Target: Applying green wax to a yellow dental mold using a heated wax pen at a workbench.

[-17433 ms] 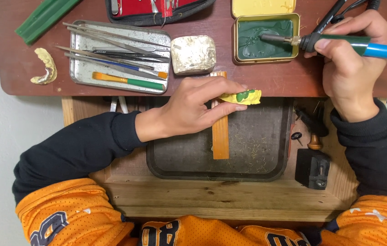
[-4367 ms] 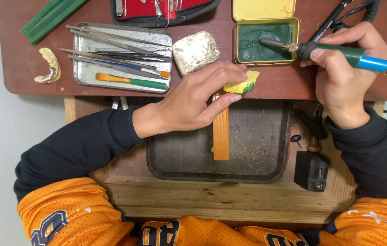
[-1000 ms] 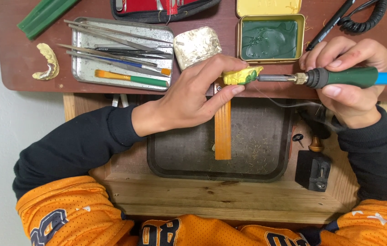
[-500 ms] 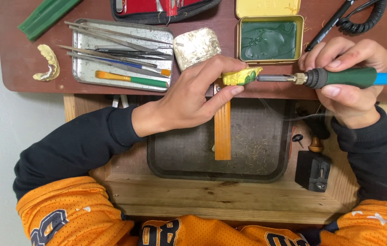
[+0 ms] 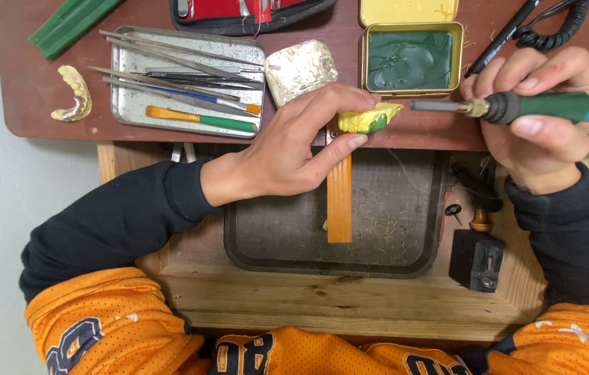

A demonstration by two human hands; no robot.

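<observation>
Left hand [image 5: 287, 156] clamped on a small yellow model of teeth [image 5: 367, 119], pinched between thumb and fingertips and held over the front edge of the brown table [image 5: 23, 90], above an orange peg [image 5: 339, 198] and a dark tray [image 5: 405, 229]. Right hand [image 5: 541, 118] closed around a green-handled heated tool [image 5: 516, 107], metal tip aimed at the model's right end, close to it but not quite touching. Green wax already built onto part of the model, so judged to be partway through: some wax laid on, more shaping likely left. Open yellow tin of green wax [image 5: 411, 59] just behind, its surface scooped and marked. Metal tray of picks and brushes [image 5: 183, 83] to the left, untouched; pale plaster block [image 5: 301, 69] beside it; another pale tooth cast [image 5: 74, 94] lying far left.
</observation>
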